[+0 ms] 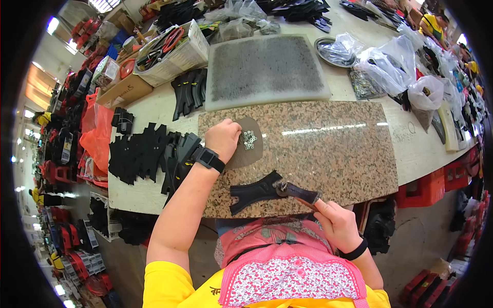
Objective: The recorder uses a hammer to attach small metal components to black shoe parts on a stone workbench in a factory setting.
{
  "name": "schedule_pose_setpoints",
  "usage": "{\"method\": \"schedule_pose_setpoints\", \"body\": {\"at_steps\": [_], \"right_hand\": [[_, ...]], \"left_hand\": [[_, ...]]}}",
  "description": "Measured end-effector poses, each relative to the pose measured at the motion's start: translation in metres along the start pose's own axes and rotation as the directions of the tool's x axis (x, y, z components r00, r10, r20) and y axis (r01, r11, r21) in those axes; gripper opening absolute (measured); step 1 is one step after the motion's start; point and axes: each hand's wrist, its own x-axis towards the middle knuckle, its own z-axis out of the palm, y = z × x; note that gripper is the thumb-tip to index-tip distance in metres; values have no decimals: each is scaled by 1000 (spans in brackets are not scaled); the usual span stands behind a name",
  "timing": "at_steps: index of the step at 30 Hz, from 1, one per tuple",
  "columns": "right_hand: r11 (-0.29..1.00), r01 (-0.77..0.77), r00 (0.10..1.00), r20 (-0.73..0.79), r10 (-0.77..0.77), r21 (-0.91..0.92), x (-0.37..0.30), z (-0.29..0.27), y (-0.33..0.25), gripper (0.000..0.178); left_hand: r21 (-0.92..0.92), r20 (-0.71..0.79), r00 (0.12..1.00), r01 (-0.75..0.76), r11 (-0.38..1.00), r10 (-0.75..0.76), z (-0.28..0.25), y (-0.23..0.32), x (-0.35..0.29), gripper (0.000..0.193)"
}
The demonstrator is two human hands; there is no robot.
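My right hand [336,220] is closed round the reddish-brown handle of a hammer [300,193] at the near edge of the speckled granite slab [334,149]. Its dark, round-faced head lies against the right end of a black cut piece [254,192], which looks like a shoe part. Farther left, my left hand [223,137] has its fingers pinched together over a brown rounded pad [250,159]. Whatever is between those fingertips is hidden. Small silvery rings [249,139] sit in a cluster on the pad, just right of the fingers.
Behind the slab lies a thick white block [267,69] with a dark worn top. Black cut pieces [136,154] are stacked at the left. A white box of tools [172,56] stands at the back left. Plastic bags [390,64] and a round metal dish [334,51] occupy the back right.
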Motion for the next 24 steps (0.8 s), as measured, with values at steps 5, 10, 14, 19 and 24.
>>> {"method": "schedule_pose_setpoints", "body": {"at_steps": [5,10,14,19,24], "right_hand": [[1000,-5,1000,6,5,24,-3,-1,0,47],[995,-59,998,8,58,82,-2,-3,-7,33],[999,-13,1000,-12,14,36,-3,1,-3,46],[1000,-20,1000,3,20,25,-2,1,0,51],[1000,18,1000,0,-18,12,-2,2,-1,55]], "left_hand": [[182,25,987,-160,970,159,4,2,1,9],[231,84,984,-174,957,158,5,4,5,4],[278,105,992,-90,956,62,2,5,4,7],[-263,-40,999,18,965,-29,-55,47,-42,3],[-620,230,959,274,735,-163,-51,88,-111,4]]}}
